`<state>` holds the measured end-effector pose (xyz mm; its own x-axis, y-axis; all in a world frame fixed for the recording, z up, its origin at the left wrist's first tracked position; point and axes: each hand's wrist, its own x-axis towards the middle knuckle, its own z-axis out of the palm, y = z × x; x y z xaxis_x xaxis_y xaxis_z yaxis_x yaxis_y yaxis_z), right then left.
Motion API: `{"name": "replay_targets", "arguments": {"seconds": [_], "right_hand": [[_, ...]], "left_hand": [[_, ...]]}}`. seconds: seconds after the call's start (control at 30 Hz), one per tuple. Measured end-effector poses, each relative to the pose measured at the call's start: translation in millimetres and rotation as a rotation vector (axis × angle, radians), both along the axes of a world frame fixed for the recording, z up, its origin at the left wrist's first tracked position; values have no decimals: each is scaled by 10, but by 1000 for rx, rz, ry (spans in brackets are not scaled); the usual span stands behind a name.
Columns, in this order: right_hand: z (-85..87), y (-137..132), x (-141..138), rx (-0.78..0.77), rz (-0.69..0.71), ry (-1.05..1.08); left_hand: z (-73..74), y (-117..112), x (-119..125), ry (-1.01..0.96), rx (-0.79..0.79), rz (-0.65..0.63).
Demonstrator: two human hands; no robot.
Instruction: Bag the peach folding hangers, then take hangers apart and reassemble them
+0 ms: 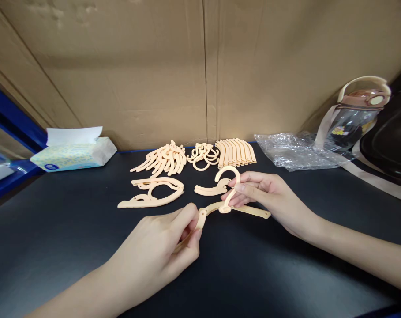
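My left hand (154, 240) is closed around a cream plastic hanger arm (202, 218), whose holed end sticks out past the thumb. A hanger hook (237, 176) is pinched upright between the thumb and fingers of my right hand (273, 194). Close to the hook's base is a curved, holed hanger arm (253, 212); whether it joins the piece in my left hand is unclear. Just behind my right fingers lies a loose curved piece (208, 190), partly hidden. A folded hanger (150, 203) rests on the black table beyond my left hand.
Along the back are a loose heap of hanger arms (170, 161), a small pile of hooks (203, 154) and a neat row of arms (236, 152). A tissue pack (74, 154) stands at left. Clear plastic wrap (293, 152) and a strapped bottle (357, 121) occupy the right.
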<state>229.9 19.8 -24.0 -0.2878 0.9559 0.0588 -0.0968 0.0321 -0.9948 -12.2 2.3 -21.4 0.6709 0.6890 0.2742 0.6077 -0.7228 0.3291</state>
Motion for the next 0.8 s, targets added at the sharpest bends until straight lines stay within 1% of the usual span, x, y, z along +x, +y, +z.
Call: {"name": "replay_targets", "arguments": {"seconds": [0.13,0.27,0.33,0.53,0.8], "right_hand": [[11,-11,4,-52,4,14],[5,-10,15,-73,23,31],[-2,-9,17,-88,44,42],[-3,-20,13,-111,110,68],[17,-42,-7,-130,156,54]], "left_hand": [[-47,14,0,-48,-23,-27],[-88,-8,-6,-31,-14,-83],[-97,-24,-8,-8,41,-115],[-76,-17,-30,19,237,-141],[-56,7,-37,61,358,-199]]}}
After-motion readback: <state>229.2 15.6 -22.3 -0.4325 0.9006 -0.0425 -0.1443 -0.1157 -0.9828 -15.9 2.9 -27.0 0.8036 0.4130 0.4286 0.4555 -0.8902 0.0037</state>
